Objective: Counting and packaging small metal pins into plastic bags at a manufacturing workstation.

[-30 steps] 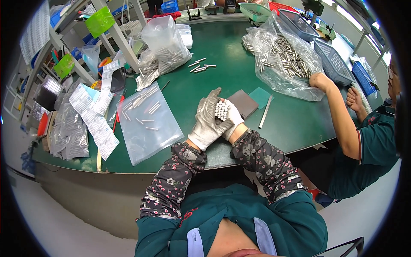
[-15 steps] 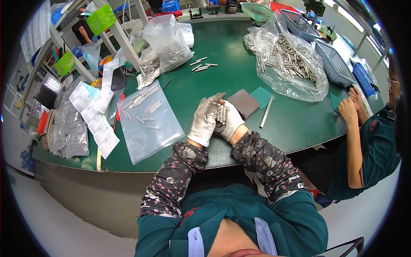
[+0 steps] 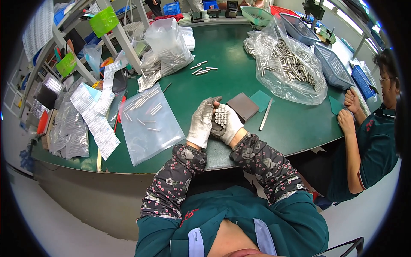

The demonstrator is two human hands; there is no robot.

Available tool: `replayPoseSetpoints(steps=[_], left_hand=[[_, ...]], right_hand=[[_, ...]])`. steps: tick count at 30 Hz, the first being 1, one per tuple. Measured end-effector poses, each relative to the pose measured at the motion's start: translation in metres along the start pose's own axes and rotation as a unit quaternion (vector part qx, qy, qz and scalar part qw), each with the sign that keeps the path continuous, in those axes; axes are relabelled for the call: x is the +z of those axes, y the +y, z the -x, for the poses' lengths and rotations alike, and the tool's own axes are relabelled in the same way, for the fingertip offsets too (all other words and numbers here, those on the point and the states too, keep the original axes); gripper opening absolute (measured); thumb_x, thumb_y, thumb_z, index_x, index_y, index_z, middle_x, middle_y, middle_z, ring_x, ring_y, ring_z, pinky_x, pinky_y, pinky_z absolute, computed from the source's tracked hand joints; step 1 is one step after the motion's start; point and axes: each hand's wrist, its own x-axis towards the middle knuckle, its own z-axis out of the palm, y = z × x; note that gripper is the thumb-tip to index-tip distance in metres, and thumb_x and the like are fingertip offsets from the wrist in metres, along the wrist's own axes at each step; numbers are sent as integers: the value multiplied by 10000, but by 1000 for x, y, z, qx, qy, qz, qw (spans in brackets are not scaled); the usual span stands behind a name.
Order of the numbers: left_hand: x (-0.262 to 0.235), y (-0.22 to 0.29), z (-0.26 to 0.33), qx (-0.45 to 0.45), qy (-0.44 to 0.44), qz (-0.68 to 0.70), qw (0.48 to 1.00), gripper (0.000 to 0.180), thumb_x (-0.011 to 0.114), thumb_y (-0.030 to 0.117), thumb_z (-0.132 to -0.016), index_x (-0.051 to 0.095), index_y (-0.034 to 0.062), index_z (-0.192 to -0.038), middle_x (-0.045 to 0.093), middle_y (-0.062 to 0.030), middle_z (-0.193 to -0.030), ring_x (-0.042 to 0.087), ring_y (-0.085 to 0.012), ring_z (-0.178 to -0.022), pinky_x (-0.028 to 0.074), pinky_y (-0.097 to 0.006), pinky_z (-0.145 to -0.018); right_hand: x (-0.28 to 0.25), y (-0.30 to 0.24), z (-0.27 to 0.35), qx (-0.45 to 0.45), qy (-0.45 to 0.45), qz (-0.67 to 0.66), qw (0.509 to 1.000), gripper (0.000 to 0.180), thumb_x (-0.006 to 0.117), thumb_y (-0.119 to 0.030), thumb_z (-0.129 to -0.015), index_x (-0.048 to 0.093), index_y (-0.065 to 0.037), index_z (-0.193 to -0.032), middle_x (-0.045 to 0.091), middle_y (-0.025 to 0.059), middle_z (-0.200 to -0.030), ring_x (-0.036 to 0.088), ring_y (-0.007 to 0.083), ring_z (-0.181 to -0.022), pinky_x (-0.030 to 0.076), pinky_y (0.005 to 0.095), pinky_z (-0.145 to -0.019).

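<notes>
A tight bundle of short metal pins (image 3: pixel 221 117) sits between my two gloved hands, its round ends facing up at me. My right hand (image 3: pixel 233 123) curls round the bundle from the right and below. On the other side my left hand (image 3: pixel 200 123) presses its fingers against the bundle; the fingertips are partly hidden. Both white gloves are stained dark on the fingers. Just beyond my right hand lie a brown square pad (image 3: pixel 243 107) and a flat metal strip (image 3: pixel 266 115). To the left, a clear plastic bag (image 3: pixel 147 139) lies flat with several pins on it.
A large open bag of loose pins (image 3: pixel 295 68) lies at the right, beside grey baskets (image 3: pixel 334 66). Several pins (image 3: pixel 203 69) lie near an upright plastic bag (image 3: pixel 169 43). Paper sheets (image 3: pixel 96 115) cover the left side. A co-worker (image 3: pixel 359 141) sits at the right edge.
My hands have opened slightly and turned the bundle, so more pin ends show. The co-worker's head has come further into view and their hands have shifted.
</notes>
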Motion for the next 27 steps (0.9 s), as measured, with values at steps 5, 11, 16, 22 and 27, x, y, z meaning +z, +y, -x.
replayPoseSetpoints(steps=[5, 11, 16, 22, 27], left_hand=[[2, 6, 3, 48, -7, 2, 999, 249, 473, 183, -933, 556, 11, -1093, 614, -60, -1067, 546, -127, -971, 416, -238, -867], [5, 11, 0, 22, 17, -60, 998, 220, 491, 188, -926, 593, 10, -1007, 624, -26, -955, 550, -99, -854, 442, -227, -790], [-2, 9, -1, -76, 52, 15, 996, 216, 458, 177, -929, 588, 6, -949, 625, -81, -1044, 562, -132, -916, 446, -256, -844], [-8, -5, -6, 8, 96, -22, 995, 178, 509, 156, -905, 610, 28, -979, 639, -40, -892, 587, -129, -848, 456, -246, -785], [5, 18, -2, 204, -96, -418, 880, 406, 650, 55, -727, 561, 48, -1124, 556, -162, -1163, 540, -299, -1079, 419, -343, -940]], right_hand=[[12, 4, 1, 20, 26, -17, 999, 162, 476, -207, -862, 595, -102, -827, 637, 52, -771, 618, 216, -718, 526, 357, -667], [15, 5, 0, 7, 104, 32, 994, 159, 488, -234, -855, 595, -122, -818, 637, 50, -763, 611, 215, -680, 522, 360, -634], [6, -2, 2, 49, 55, 35, 997, 154, 485, -265, -860, 590, -158, -824, 616, 28, -693, 582, 190, -556, 485, 317, -488], [40, -7, 25, -8, 110, 182, 977, 181, 493, -288, -861, 551, -145, -768, 549, -1, -603, 525, 144, -469, 402, 260, -379], [80, -57, 39, -356, 169, 620, 679, 111, 550, -134, -854, 554, -46, -787, 594, 33, -688, 602, 169, -597, 480, 271, -523]])
